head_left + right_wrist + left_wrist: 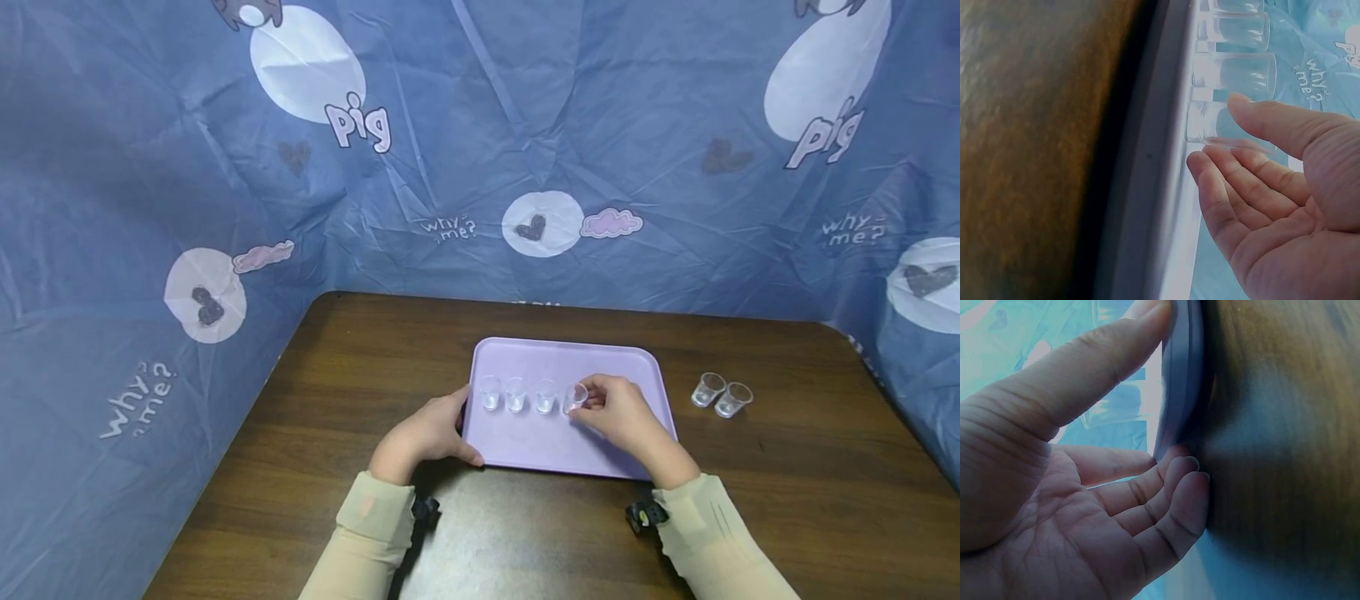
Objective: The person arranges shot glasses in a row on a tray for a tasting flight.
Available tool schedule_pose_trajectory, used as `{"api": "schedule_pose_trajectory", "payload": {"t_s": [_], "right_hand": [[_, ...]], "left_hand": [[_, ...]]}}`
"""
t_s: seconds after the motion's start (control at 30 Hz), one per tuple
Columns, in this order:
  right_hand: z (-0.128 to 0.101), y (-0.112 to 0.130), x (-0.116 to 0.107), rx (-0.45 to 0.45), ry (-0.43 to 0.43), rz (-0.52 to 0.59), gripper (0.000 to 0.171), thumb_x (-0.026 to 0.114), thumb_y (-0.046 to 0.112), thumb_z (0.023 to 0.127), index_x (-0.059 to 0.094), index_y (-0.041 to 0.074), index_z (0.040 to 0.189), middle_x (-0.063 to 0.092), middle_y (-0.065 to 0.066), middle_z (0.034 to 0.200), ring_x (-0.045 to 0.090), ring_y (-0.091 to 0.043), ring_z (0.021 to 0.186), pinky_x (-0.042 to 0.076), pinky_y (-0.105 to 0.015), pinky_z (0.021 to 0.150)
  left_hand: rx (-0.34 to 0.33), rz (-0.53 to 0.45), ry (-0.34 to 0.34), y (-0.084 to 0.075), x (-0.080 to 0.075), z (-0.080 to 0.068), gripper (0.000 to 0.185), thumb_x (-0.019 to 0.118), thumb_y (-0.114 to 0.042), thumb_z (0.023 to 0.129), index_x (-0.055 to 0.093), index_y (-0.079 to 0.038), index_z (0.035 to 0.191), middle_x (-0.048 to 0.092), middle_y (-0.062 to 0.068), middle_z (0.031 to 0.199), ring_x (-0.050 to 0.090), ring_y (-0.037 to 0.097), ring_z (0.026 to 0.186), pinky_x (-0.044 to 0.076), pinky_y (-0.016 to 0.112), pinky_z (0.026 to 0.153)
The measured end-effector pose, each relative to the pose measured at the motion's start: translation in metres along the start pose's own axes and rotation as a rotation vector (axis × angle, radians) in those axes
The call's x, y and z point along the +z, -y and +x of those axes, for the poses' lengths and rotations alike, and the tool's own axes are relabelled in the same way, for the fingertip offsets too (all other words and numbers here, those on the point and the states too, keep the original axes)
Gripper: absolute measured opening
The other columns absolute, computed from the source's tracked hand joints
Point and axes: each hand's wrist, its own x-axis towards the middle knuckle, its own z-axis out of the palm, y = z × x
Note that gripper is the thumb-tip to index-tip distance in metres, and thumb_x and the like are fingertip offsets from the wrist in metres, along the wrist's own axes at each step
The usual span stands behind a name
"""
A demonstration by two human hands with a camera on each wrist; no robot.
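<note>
Right hand (pixel 618 411) pinches the fourth clear cup (pixel 575 397) with thumb and fingers (pixel 1235 169), setting it at the right end of a row of three cups (pixel 515 393) on the lilac tray (pixel 555 450). Left hand (pixel 427 433) grips the tray's left edge, thumb on top, fingers under the rim (steadying it). Placing step, likely; next move calls for letting go cleanly. Two more cups (pixel 722 395) stand on the table (pixel 787 483), right of the tray.

clear, glossy plastic cups (pixel 532 395) on a smooth, matt lilac plastic tray (pixel 570 450). dark wood-grain table (pixel 787 483) with a faint sheen. creased, matt blue printed cloth (pixel 600 125) behind. soft beige knit sleeves (pixel 371 525).
</note>
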Motion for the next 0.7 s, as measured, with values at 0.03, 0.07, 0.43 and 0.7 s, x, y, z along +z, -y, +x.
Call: {"api": "schedule_pose_trajectory", "payload": {"t_s": [0.03,0.07,0.43,0.7], "right_hand": [[-0.001,0.0,0.0,-0.002,0.001,0.003,0.031,0.085,0.003,0.079,0.07,-0.006,0.104,0.072,-0.01,0.089,0.069,-0.022,0.082,0.057,-0.035,0.072],[-0.001,0.0,-0.001,-0.002,0.002,0.009,0.031,0.085,0.003,0.079,0.07,-0.007,0.104,0.072,-0.01,0.09,0.07,-0.023,0.083,0.057,-0.036,0.073],[-0.008,-0.005,-0.015,-0.009,0.013,0.018,0.031,0.082,0.002,0.083,0.068,-0.01,0.108,0.071,-0.019,0.099,0.069,-0.028,0.09,0.056,-0.041,0.081],[-0.017,-0.005,-0.031,-0.021,-0.026,0.006,0.033,0.082,0.002,0.084,0.068,-0.01,0.111,0.071,-0.021,0.103,0.071,-0.031,0.092,0.057,-0.04,0.08]], "left_hand": [[0.001,0.001,-0.001,0.0,0.0,0.0,0.105,0.1,-0.011,0.061,0.042,0.001,0.148,0.066,0.013,0.115,0.061,0.023,0.099,0.049,0.044,0.091],[0.003,0.003,-0.002,0.0,0.0,0.0,0.105,0.1,-0.011,0.061,0.042,0.001,0.148,0.066,0.014,0.115,0.061,0.024,0.1,0.049,0.044,0.091],[0.007,-0.002,-0.003,-0.001,0.0,-0.001,0.109,0.1,-0.011,0.06,0.04,0.001,0.151,0.065,0.015,0.118,0.061,0.025,0.101,0.049,0.044,0.092],[0.011,0.004,-0.002,-0.001,0.0,-0.001,0.109,0.1,-0.012,0.061,0.039,0.001,0.151,0.066,0.015,0.116,0.061,0.024,0.1,0.049,0.044,0.091]]}}
